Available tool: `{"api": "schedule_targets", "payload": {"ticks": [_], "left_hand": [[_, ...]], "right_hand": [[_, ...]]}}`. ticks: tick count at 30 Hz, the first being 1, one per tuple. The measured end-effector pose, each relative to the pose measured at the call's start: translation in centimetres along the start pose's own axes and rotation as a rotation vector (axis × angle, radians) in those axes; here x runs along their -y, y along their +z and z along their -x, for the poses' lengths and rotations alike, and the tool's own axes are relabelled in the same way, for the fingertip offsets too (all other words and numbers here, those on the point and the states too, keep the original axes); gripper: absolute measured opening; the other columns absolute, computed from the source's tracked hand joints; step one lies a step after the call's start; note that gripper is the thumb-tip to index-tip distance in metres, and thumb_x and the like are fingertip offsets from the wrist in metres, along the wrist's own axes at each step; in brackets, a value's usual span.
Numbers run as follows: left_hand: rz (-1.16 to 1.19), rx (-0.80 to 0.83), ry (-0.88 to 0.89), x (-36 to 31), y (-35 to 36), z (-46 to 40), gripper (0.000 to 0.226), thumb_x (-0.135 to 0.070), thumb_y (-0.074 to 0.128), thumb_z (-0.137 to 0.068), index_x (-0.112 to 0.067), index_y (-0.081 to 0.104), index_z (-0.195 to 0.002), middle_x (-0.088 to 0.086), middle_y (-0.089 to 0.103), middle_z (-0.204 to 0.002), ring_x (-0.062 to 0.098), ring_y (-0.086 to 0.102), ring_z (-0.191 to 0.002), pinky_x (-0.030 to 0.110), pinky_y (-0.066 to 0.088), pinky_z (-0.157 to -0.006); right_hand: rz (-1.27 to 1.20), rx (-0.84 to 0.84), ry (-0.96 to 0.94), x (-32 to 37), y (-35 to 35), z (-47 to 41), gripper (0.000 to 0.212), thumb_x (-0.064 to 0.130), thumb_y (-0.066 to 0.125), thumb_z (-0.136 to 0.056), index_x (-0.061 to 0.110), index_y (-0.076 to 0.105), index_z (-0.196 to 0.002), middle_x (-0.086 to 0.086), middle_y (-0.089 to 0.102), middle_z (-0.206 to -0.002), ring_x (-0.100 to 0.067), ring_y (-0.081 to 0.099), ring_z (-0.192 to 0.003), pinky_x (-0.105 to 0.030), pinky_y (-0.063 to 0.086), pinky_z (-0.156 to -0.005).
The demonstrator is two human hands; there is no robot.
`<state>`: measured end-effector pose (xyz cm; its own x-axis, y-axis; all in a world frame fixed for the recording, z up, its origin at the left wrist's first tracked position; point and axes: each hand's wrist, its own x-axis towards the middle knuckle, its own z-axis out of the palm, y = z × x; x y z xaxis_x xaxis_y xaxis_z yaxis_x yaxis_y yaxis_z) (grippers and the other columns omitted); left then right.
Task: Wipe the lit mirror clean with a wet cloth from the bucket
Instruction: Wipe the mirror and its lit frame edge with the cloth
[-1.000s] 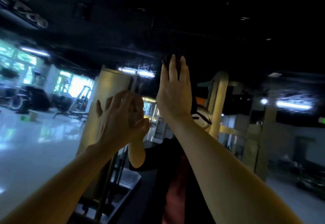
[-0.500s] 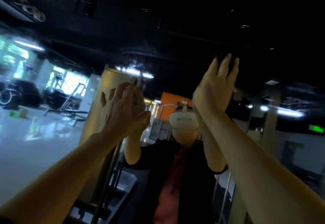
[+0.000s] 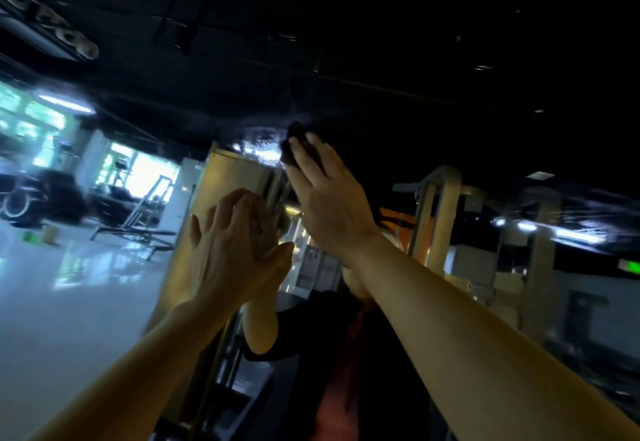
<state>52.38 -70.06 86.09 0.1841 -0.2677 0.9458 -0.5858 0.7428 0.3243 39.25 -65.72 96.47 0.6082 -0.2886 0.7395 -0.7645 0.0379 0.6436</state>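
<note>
The mirror (image 3: 450,94) fills the whole view and reflects a dim gym and my own raised arms. My right hand (image 3: 327,194) is flat with straight fingers and presses a dark cloth (image 3: 294,144) against the glass; only the cloth's top edge shows past my fingertips. Wet streaks glint on the glass around the cloth and at the right. My left hand (image 3: 235,250) rests flat on the mirror lower down, fingers spread and meeting their reflection. The bucket is not in view.
Reflected in the glass are a tan pillar (image 3: 221,205), gym machines (image 3: 45,198) on a shiny floor at left, ceiling lights (image 3: 568,236) at right and my dark shirt at the bottom middle.
My right hand has swept the cloth back to the left across the glass, after going right half a second ago. My left hand has stayed planted on the mirror.
</note>
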Motion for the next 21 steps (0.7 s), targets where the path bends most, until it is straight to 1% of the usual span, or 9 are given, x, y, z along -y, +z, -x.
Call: {"api": "schedule_targets", "payload": {"ticks": [4,8,9,11,13,14,17,19,21], "left_hand": [[-0.042,0.024,-0.028,-0.3,-0.3,0.5,0.074,-0.064,0.058,-0.063,-0.028,0.039,-0.125,0.007,0.051,-0.135,0.034,0.05,-0.118,0.058,0.04,-0.098],[-0.15,0.075,-0.018,-0.7,-0.5,0.4,0.078,-0.042,0.084,-0.066,-0.017,0.051,-0.132,0.008,0.051,-0.139,0.033,0.049,-0.123,0.059,0.038,-0.102],[-0.154,0.086,-0.018,-0.7,-0.6,0.4,0.078,-0.041,0.085,-0.066,-0.015,0.053,-0.131,0.008,0.051,-0.139,0.033,0.049,-0.124,0.058,0.038,-0.102],[-0.138,0.096,0.018,-0.7,-0.9,0.3,0.077,-0.053,0.078,-0.067,-0.017,0.053,-0.13,0.007,0.052,-0.138,0.031,0.05,-0.124,0.055,0.04,-0.103],[-0.132,0.11,0.055,-0.2,-1.2,-0.1,0.075,-0.067,0.06,-0.067,-0.026,0.046,-0.128,0.004,0.053,-0.138,0.027,0.051,-0.124,0.057,0.041,-0.101],[-0.146,0.121,0.065,0.2,-1.3,-0.3,0.076,-0.07,0.057,-0.067,-0.028,0.042,-0.128,0.004,0.052,-0.139,0.027,0.051,-0.125,0.057,0.041,-0.101],[-0.193,0.127,0.084,2.7,-2.1,-1.2,0.084,-0.06,0.076,-0.066,-0.019,0.047,-0.134,0.007,0.051,-0.14,0.03,0.051,-0.125,0.06,0.041,-0.1],[-0.188,0.098,0.076,4.7,-2.8,-2.1,0.084,-0.049,0.084,-0.065,-0.014,0.052,-0.134,0.009,0.051,-0.14,0.032,0.051,-0.123,0.06,0.041,-0.099],[-0.152,0.079,0.066,7.1,-3.6,-2.9,0.083,-0.046,0.086,-0.064,-0.015,0.052,-0.133,0.008,0.051,-0.139,0.032,0.051,-0.122,0.059,0.04,-0.101]], "right_hand": [[0.054,-0.153,0.377,-2.1,-1.3,2.9,0.058,0.015,0.039,-0.093,0.003,0.037,-0.149,-0.02,0.03,-0.158,-0.041,0.02,-0.147,-0.049,0.019,-0.121],[0.009,-0.103,0.424,-0.9,-1.1,2.7,0.061,0.015,0.023,-0.096,0.0,0.021,-0.154,-0.023,0.015,-0.162,-0.042,0.006,-0.15,-0.051,0.008,-0.123],[-0.005,-0.082,0.422,-0.1,-0.9,2.7,0.061,0.016,0.022,-0.097,-0.001,0.018,-0.154,-0.023,0.012,-0.162,-0.043,0.003,-0.15,-0.051,0.005,-0.123],[0.004,0.007,0.244,2.0,0.0,3.1,0.062,0.026,0.017,-0.099,-0.002,0.017,-0.154,-0.024,0.008,-0.162,-0.044,0.0,-0.149,-0.052,0.002,-0.122],[0.016,0.112,0.025,3.5,0.7,3.2,0.073,0.039,0.003,-0.094,0.001,0.025,-0.153,-0.022,0.01,-0.163,-0.043,0.001,-0.15,-0.051,0.001,-0.121],[0.028,0.115,0.011,3.4,0.8,2.9,0.074,0.04,0.003,-0.094,0.004,0.029,-0.152,-0.021,0.014,-0.162,-0.041,0.004,-0.15,-0.05,0.003,-0.121],[0.051,-0.016,0.302,2.3,0.8,1.0,0.058,0.025,0.031,-0.099,0.004,0.03,-0.152,-0.021,0.018,-0.162,-0.041,0.012,-0.149,-0.048,0.009,-0.12],[0.049,-0.107,0.501,2.1,0.6,-0.4,0.059,0.016,0.037,-0.096,0.002,0.028,-0.152,-0.023,0.017,-0.161,-0.042,0.013,-0.149,-0.048,0.01,-0.12],[0.08,-0.172,0.568,2.8,1.1,-2.2,0.059,0.011,0.04,-0.094,-0.001,0.03,-0.151,-0.026,0.019,-0.159,-0.045,0.014,-0.148,-0.051,0.012,-0.121]]}}
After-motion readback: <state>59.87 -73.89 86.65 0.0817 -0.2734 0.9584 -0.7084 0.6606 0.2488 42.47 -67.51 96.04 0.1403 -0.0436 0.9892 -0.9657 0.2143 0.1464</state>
